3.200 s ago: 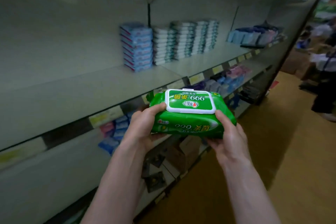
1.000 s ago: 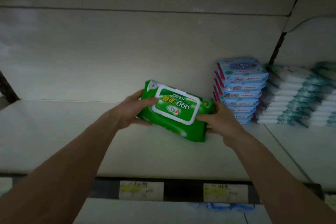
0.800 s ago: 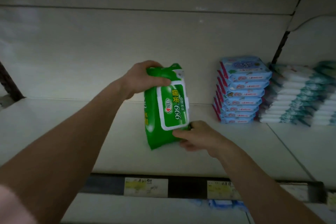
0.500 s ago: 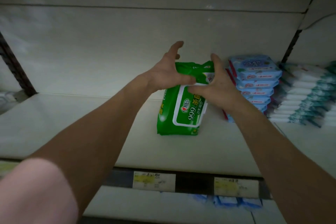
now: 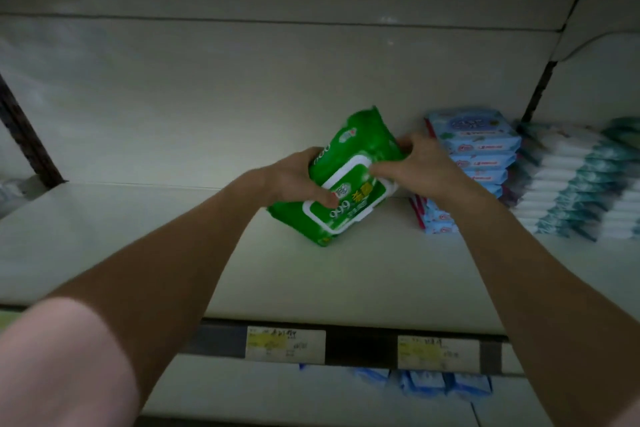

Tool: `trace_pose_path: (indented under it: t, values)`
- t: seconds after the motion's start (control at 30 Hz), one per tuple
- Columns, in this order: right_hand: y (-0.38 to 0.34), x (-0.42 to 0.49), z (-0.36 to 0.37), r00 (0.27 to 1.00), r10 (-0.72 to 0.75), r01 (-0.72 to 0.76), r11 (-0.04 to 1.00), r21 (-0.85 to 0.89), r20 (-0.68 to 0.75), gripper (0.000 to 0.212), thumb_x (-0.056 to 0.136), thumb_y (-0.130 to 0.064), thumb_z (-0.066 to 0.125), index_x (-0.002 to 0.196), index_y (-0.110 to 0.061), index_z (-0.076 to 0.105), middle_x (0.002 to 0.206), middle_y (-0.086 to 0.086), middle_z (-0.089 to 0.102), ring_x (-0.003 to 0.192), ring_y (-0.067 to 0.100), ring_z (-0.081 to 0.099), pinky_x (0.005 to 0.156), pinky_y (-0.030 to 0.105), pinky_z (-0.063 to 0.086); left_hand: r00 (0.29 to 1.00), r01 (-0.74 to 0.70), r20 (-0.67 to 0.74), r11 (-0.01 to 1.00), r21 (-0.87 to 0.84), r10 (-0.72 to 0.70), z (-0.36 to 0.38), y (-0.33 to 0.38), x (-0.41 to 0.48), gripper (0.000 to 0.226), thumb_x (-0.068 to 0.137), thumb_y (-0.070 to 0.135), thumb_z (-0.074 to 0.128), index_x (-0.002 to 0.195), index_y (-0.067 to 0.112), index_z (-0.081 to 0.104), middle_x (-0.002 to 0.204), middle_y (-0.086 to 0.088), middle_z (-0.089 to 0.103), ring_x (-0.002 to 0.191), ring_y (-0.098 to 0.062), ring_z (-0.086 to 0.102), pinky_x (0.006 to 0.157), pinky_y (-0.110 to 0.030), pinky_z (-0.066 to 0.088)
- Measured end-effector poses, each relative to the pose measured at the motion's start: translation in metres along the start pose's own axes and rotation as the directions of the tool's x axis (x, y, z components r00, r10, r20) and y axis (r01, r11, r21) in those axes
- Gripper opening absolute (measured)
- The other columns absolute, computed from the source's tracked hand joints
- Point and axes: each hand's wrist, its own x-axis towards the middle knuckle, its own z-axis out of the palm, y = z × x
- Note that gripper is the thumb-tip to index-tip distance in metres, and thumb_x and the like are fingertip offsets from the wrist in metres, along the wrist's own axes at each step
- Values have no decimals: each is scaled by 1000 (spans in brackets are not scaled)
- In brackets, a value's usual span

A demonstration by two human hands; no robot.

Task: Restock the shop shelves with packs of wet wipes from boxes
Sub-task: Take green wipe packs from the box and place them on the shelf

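Note:
A green pack of wet wipes (image 5: 349,163) with a white flip lid stands tilted on the pale shelf (image 5: 173,253), its lower end on the shelf board and its top leaning back to the right. My left hand (image 5: 294,177) grips its left side, thumb over the lid. Its right side is held by my right hand (image 5: 422,166), fingers curled over the upper edge and thumb on the lid. The pack's back is hidden.
Just right of the green pack is a stack of blue wipes packs (image 5: 474,163), then stacks of white and teal packs (image 5: 571,184). Yellow price labels (image 5: 285,343) line the shelf's front edge. More blue packs (image 5: 433,383) lie on the shelf below.
The pack stood upright on the shelf half a second ago; now it leans back to the right. Both hands have slid lower on its sides. Earlier it was carried flat to the shelf.

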Motion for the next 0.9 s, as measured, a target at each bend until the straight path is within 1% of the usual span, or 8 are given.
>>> trace_pose_path:
  t: [0.1, 0.2, 0.3, 0.4, 0.53, 0.67, 0.8, 0.9]
  values:
    - [28, -5, 15, 982, 140, -131, 988, -79, 125, 49, 68, -24, 77, 111, -7, 61, 106, 13, 66, 94, 26, 64, 87, 40, 54, 999, 23, 21, 899, 437, -36, 0, 7, 9, 81, 73, 30, 81, 141, 31, 37, 130, 0, 55, 109, -22, 59, 94, -41, 50]
    - [39, -3, 33, 992, 97, -90, 991, -94, 77, 74, 74, -13, 74, 138, -12, 37, 122, 12, 53, 108, 28, 56, 90, 39, 51, 998, 6, -47, 718, 696, 38, 18, 4, 18, 79, 80, 45, 70, 147, 39, 28, 132, -1, 50, 121, -24, 45, 103, -44, 28]
    - [35, -3, 39, 992, -72, 105, 927, -359, 104, 78, 77, -18, 71, 145, -20, 32, 135, 11, 38, 127, 30, 37, 104, 43, 40, 998, 45, -67, 631, 774, 11, 14, -1, 21, 87, 77, 52, 69, 148, 40, 21, 135, -5, 45, 127, -28, 39, 104, -52, 27]
    - [41, -5, 40, 978, -184, 208, 832, -514, 98, 68, 78, -21, 70, 139, -21, 40, 133, 9, 38, 126, 29, 35, 102, 44, 41, 980, 190, -121, 578, 794, -156, 5, -8, 14, 109, 67, 49, 80, 151, 30, 12, 141, -12, 34, 128, -34, 40, 103, -56, 38]
    - [40, -2, 37, 974, -219, 208, 748, -630, 61, 58, 82, -23, 68, 134, -18, 43, 129, 8, 46, 118, 29, 46, 94, 41, 45, 980, 191, -184, 649, 736, -80, 14, -12, 16, 104, 66, 34, 83, 148, 24, 20, 133, -14, 33, 113, -36, 52, 95, -46, 49]
    - [33, 4, 30, 975, -219, 156, 591, -792, 29, 45, 87, -14, 60, 130, -9, 44, 126, 14, 49, 118, 31, 46, 91, 39, 44, 977, 161, -213, 665, 730, -3, 27, -11, 32, 102, 72, 34, 79, 151, 28, 14, 136, -15, 28, 118, -34, 45, 95, -42, 48]
    - [30, 8, 30, 973, -227, 138, 485, -863, 28, 33, 89, -2, 51, 121, -2, 53, 124, 16, 48, 120, 32, 41, 89, 42, 44, 960, 236, -281, 506, 830, 12, 31, -2, 43, 97, 75, 48, 74, 149, 31, 14, 137, -14, 27, 123, -31, 37, 90, -42, 44]
    - [36, 16, 27, 969, -245, 160, 499, -852, 38, 30, 89, 3, 48, 117, -1, 56, 121, 16, 50, 119, 32, 42, 84, 40, 46, 938, 287, -345, 485, 826, 32, 38, -2, 48, 93, 76, 44, 73, 149, 31, 15, 133, -13, 30, 120, -29, 38, 88, -39, 42]
